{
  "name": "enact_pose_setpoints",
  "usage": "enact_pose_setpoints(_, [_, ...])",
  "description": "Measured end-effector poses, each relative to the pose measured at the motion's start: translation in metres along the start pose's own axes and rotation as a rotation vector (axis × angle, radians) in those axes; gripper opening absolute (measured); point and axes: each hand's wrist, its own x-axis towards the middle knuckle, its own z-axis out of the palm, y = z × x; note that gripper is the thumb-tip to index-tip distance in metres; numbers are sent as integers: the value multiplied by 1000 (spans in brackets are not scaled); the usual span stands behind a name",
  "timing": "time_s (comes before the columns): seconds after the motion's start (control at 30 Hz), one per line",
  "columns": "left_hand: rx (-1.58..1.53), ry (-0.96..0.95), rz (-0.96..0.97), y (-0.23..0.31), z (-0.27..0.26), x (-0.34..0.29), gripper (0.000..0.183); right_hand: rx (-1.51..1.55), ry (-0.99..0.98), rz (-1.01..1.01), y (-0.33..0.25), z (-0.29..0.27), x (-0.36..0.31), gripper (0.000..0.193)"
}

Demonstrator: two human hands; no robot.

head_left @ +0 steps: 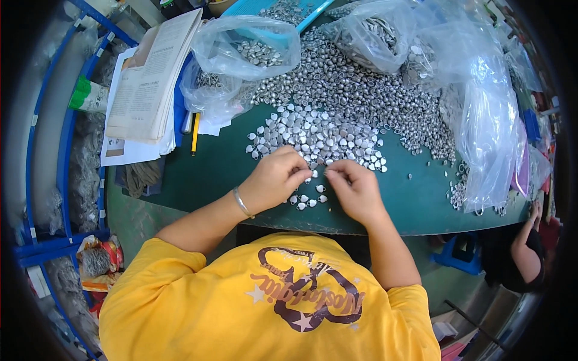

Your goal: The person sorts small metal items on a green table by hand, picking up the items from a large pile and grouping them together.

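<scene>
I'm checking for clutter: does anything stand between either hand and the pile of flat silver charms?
Nothing visible does. The left hand and right hand are at the near edge of the charm pile; a clear plastic bag sits behind it, leftward.

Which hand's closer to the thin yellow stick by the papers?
Left. The left hand is to the right of the thin yellow stick and closer to the body; the right hand is farther right.

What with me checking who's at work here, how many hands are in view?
3: the wearer's left hand and right hand by the silvery pieces, and another person's hand at far right. Others may be hidden.
</scene>
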Motion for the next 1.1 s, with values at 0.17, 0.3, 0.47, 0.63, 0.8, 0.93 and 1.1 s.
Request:
enact_pose_setpoints(0.17, [-1163,-126,-612,2,-17,7,6,-1,-63,-20,-9,-18,-5,11])
enact_pose_setpoints(0.3, [148,-25,106,11,0,15,8,-573,-82,-233,-11,-11,-10,16])
enact_pose_setpoints(0.47, [314,-22,162,2,11,15,14,-671,-52,-164,-14,-9,-16,21])
enact_pose_setpoints(0.63, [268,-47,150,4,8,14,15,-194,-105,-21,-4,-19,-14,15])
enact_pose_setpoints(0.8, [-473,-106,-351,14,-7,17,7,327,-14,96,-7,-29,-6,9])
enact_pose_setpoints(0.93, [-1138,-50,-475,5,-2,22,5,-516,184,-228,-4,2,0,15])
enact_pose_setpoints(1.1, [156,130,256,-1,16,20,17,-419,156,-176,1,-2,-1,14])
